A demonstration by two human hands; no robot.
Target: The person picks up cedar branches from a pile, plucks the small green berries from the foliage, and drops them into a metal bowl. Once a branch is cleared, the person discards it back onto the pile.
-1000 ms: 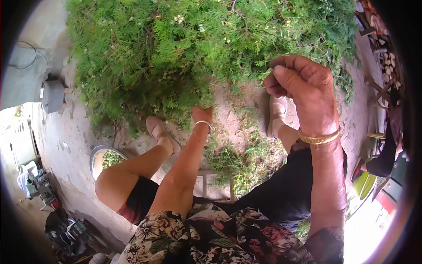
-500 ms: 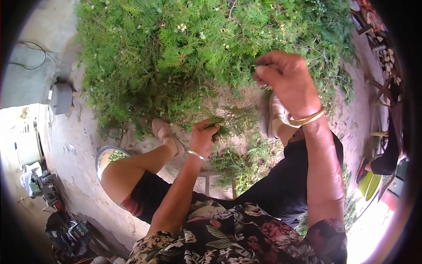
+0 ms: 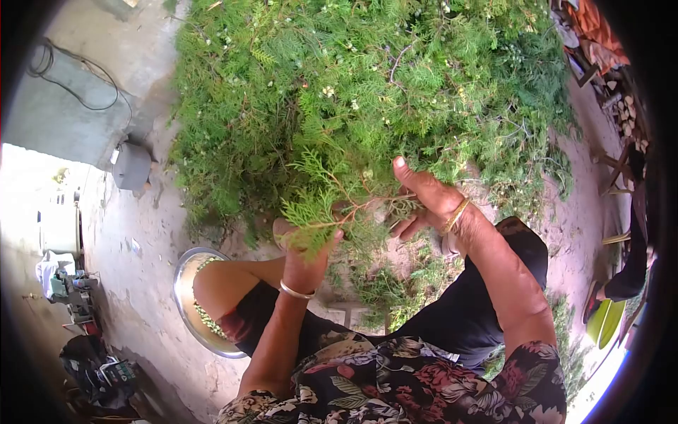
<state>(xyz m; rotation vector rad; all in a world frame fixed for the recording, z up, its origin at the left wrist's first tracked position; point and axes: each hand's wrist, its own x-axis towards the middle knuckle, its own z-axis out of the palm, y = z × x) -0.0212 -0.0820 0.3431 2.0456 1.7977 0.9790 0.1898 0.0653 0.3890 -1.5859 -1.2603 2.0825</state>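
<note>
A feathery green conifer sprig point(image 3: 321, 212) with a reddish-brown stem spans the gap between my two hands. My left hand point(image 3: 307, 260), wearing a silver bangle, is closed on the sprig; the foliage covers part of its fingers. My right hand point(image 3: 432, 203), with a gold bangle, is beside the stem end of the sprig, thumb stretched out and fingers spread apart. Just beyond both hands lies a big heap of cut conifer branches point(image 3: 381, 92), dotted with small pale cones.
A metal basin point(image 3: 179, 300) holding small pale green pieces stands by my left knee. Loose sprigs point(image 3: 385, 290) lie on the ground between my legs. Farther left is a grey container point(image 3: 132, 167). At the right edge are a person's leg point(image 3: 631, 254) and a yellow-green object point(image 3: 605, 321).
My right hand has come down from above the heap to the sprig and its fingers have spread. My left hand has shifted slightly left, and a leafy sprig now shows above it.
</note>
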